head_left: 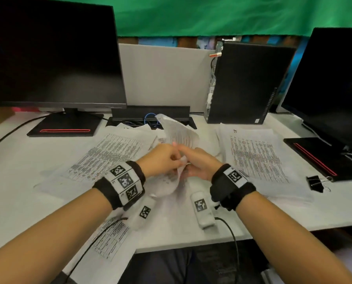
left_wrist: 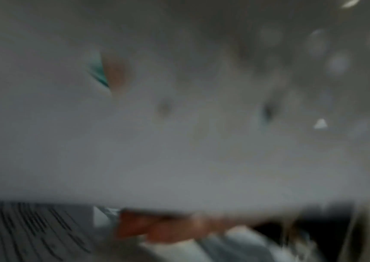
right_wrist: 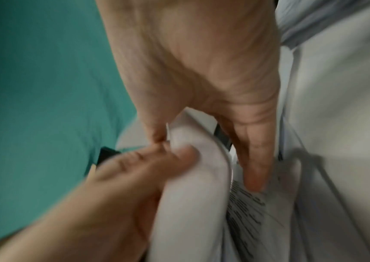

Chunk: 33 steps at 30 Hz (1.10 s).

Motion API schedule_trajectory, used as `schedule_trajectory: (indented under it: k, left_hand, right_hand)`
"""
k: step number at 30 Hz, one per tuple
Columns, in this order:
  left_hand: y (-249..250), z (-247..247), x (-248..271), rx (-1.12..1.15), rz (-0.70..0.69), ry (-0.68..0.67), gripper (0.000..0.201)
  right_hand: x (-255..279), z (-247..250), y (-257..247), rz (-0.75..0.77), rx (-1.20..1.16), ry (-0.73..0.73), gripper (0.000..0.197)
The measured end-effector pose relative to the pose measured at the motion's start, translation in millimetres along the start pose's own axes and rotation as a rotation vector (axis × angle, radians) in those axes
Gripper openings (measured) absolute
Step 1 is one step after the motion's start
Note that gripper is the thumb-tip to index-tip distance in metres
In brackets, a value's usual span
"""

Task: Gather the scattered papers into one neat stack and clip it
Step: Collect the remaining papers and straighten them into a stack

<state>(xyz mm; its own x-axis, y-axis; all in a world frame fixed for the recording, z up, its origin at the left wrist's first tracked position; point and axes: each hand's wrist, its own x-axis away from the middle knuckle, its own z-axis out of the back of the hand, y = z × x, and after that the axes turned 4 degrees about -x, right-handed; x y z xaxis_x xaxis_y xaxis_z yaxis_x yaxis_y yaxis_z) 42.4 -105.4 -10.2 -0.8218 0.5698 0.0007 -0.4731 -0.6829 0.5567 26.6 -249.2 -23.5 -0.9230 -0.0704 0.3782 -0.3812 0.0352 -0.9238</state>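
Both hands meet over the middle of the white desk [head_left: 273, 214] and hold one curled printed sheet [head_left: 179, 134] that stands up behind them. My left hand [head_left: 171, 158] pinches its lower edge, and my right hand [head_left: 191, 160] grips it from the right. In the right wrist view the right hand [right_wrist: 204, 152] has the curled sheet [right_wrist: 190, 203] between thumb and forefinger, with the left hand [right_wrist: 134, 177] holding the fold. The left wrist view is blurred and mostly filled by white paper [left_wrist: 179, 141]. More printed sheets lie flat at the left [head_left: 109, 152], right [head_left: 257, 156] and over the near edge [head_left: 111, 240]. A black binder clip [head_left: 315, 182] lies at the right.
A dark monitor [head_left: 52, 54] with its stand stands at the back left, and another monitor [head_left: 332, 83] at the right. A black computer tower [head_left: 244, 83] stands behind the right sheet. A cable slot with a blue cable [head_left: 150, 119] runs along the back.
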Motion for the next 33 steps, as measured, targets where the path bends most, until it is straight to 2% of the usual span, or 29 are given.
schedule_trajectory:
  k: [2,3,4,7,8,9,10,12,14,17,19,21,25,27,29,31,33]
  left_hand:
    - [-13,16,17,0.311,0.090,-0.093,0.023]
    - [-26,27,27,0.384,0.154,-0.058,0.025]
    - [-45,39,37,0.394,0.218,0.052,0.026]
    - [-115,73,71,0.352,0.482,0.523,0.030]
    - [-136,81,81,0.337,0.603,0.609,0.035]
    - [-157,86,89,0.306,0.720,0.612,0.041]
    - [-175,89,93,0.250,0.820,0.551,0.045]
    - [-202,91,97,0.087,0.908,0.353,0.048]
    - [-213,92,95,-0.047,0.913,0.223,0.048]
    - [-214,97,85,-0.021,0.817,0.308,0.034]
    - [-208,96,83,0.023,0.782,0.254,0.025]
    - [-205,90,83,0.060,0.791,0.172,0.024]
    - [-197,81,82,0.112,0.812,0.149,0.026]
    - [-189,80,82,0.040,0.832,0.123,0.018]
    - [-183,78,81,-0.027,0.827,0.096,0.021]
    - [-180,77,80,0.034,0.794,0.093,0.022]
    - [-181,76,81,0.155,0.791,0.141,0.021]
  right_hand:
    - [-16,-6,8,0.031,0.005,0.112,0.012]
    - [-23,-4,12,0.033,-0.003,0.174,0.013]
    - [-30,1,13,0.037,-0.020,0.227,0.016]
    - [-38,14,3,0.057,-0.113,0.335,0.025]
    - [-42,18,-1,0.062,-0.175,0.347,0.028]
    - [-45,19,-4,0.063,-0.220,0.342,0.028]
    - [-50,18,-7,0.054,-0.237,0.327,0.028]
    - [-57,5,-9,0.009,-0.216,0.272,0.029]
    - [-60,-16,-8,-0.005,-0.225,0.209,0.034]
    - [-62,-46,-6,0.020,-0.210,0.150,0.037]
    - [-66,-60,-1,0.027,-0.166,0.124,0.038]
    - [-73,-71,4,0.051,-0.061,0.142,0.037]
    - [-84,-90,7,0.112,0.182,0.207,0.034]
    - [-87,-98,8,0.098,0.277,0.161,0.033]
    - [-87,-102,11,0.092,0.307,0.094,0.036]
    - [-82,-104,8,0.134,0.267,0.047,0.042]
    - [-80,-103,-1,0.245,0.291,0.043,0.032]
